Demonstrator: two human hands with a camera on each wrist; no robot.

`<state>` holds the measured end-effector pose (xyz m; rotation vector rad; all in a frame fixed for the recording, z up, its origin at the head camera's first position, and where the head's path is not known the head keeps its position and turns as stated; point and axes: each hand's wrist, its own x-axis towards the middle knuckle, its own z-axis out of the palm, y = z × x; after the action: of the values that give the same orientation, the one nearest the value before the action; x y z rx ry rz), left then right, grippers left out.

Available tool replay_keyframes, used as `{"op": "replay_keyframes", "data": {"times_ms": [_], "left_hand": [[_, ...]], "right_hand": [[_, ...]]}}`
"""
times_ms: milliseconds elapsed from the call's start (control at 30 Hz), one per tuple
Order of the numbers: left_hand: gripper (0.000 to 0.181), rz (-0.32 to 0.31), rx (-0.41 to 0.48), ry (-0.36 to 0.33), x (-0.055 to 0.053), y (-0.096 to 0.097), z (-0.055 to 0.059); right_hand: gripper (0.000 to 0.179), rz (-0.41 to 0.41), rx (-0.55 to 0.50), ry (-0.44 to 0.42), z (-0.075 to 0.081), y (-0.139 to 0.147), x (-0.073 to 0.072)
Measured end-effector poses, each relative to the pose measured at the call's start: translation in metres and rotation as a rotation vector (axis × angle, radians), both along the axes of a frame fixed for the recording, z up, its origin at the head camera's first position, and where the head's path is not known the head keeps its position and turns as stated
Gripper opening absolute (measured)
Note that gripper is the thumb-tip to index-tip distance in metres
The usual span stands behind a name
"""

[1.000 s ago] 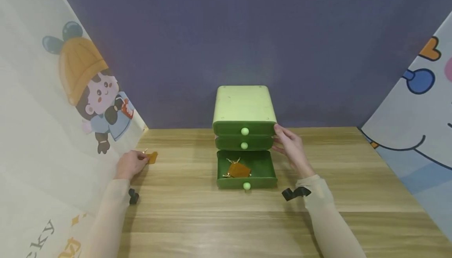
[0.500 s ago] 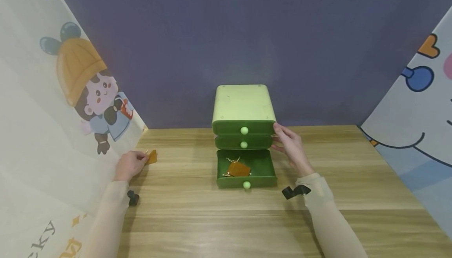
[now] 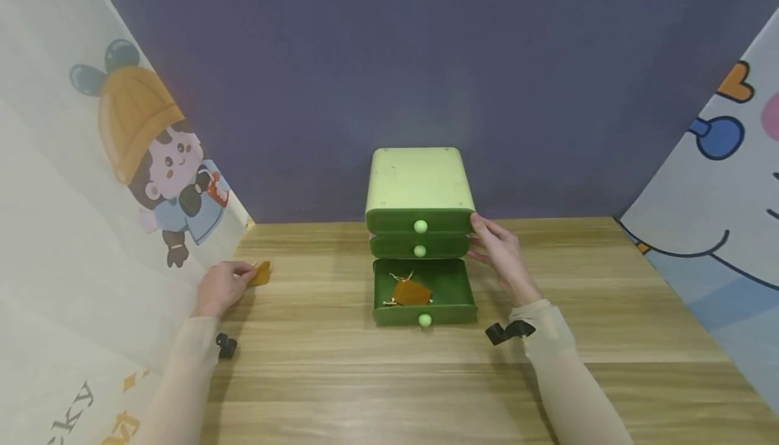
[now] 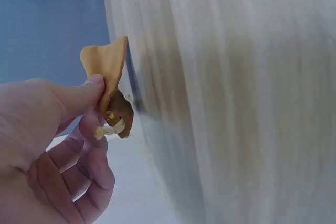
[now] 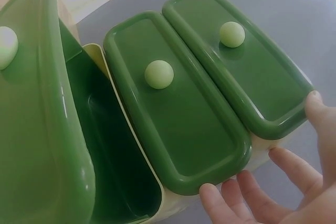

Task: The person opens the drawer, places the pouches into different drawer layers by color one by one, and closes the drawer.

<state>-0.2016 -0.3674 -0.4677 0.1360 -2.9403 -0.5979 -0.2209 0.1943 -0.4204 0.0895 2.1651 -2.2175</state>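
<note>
My left hand pinches a small orange-brown drawstring pouch between thumb and forefinger, close over the table at the left. A pale knotted cord hangs from the pouch's lower end in the left wrist view. My right hand touches the right side of a green chest of drawers, thumb at the top drawer's corner and fingertips along the side below. The bottom drawer is pulled out, and another orange-brown pouch with pale cords lies inside. The upper two drawers are pushed in.
The chest stands on a wood-grain table, near a dark blue back wall. Printed panels rise at both sides; the left panel stands close beside my left forearm. Each drawer has a round pale green knob.
</note>
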Motion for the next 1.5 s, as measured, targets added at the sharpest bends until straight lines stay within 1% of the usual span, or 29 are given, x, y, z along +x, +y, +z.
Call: {"op": "replay_keyframes", "data": {"times_ms": [300, 600, 800, 1133, 1500], "left_hand": [[0.025, -0.015, 0.011, 0.012, 0.008, 0.001, 0.005], [0.024, -0.028, 0.022, 0.080, 0.011, 0.007, 0.008], [0.023, -0.042, 0.037, 0.076, 0.014, 0.013, 0.010], [0.023, -0.061, 0.031, 0.108, 0.019, 0.029, 0.018], [0.019, -0.090, 0.021, 0.109, 0.023, 0.039, 0.017]], "right_hand": [[0.082, 0.003, 0.004, -0.004, 0.001, 0.001, 0.000], [0.082, 0.007, -0.006, 0.002, 0.001, 0.000, 0.000], [0.083, 0.008, -0.006, 0.001, 0.001, 0.001, 0.000], [0.083, 0.012, -0.004, 0.000, 0.001, 0.002, 0.001], [0.084, 0.020, -0.007, 0.000, 0.001, 0.000, 0.002]]}}
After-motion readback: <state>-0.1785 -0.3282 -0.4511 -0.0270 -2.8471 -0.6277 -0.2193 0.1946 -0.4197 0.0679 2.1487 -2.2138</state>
